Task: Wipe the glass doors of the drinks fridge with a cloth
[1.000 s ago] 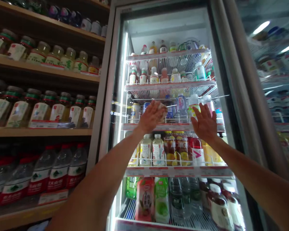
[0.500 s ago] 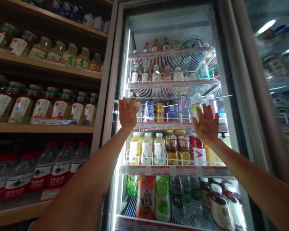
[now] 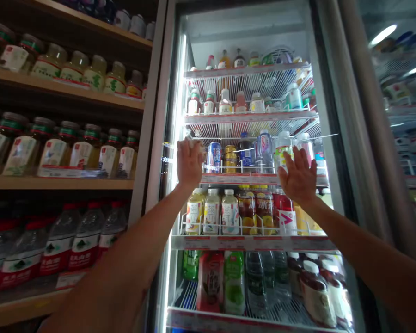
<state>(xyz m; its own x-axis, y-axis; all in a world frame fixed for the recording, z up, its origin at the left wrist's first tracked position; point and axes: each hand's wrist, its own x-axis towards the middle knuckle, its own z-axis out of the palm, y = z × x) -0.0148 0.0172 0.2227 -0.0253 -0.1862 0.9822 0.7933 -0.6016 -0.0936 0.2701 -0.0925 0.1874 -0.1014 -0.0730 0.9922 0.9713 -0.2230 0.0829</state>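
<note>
My left hand (image 3: 190, 163) lies with its palm against the glass door (image 3: 249, 27) of a lit drinks fridge, near the door's left side. A crumpled pale cloth or tissue (image 3: 203, 151) shows at its fingers and is mostly hidden behind them. Farther right, my right hand (image 3: 298, 176) rests flat on the same glass, fingers spread, holding nothing. Behind the glass between the hands stand a blue can (image 3: 214, 157), a gold can (image 3: 229, 159) and several bottles on a wire shelf.
Left of the fridge, wooden shelves (image 3: 65, 184) carry several jars and red-capped water bottles (image 3: 86, 236). A metal door frame (image 3: 364, 115) runs up the right side. More drinks fill the fridge shelves (image 3: 256, 242) above and below my hands.
My left hand has slid slightly to the right across the glass with the cloth. My right hand stays almost in place. The view has shifted a little.
</note>
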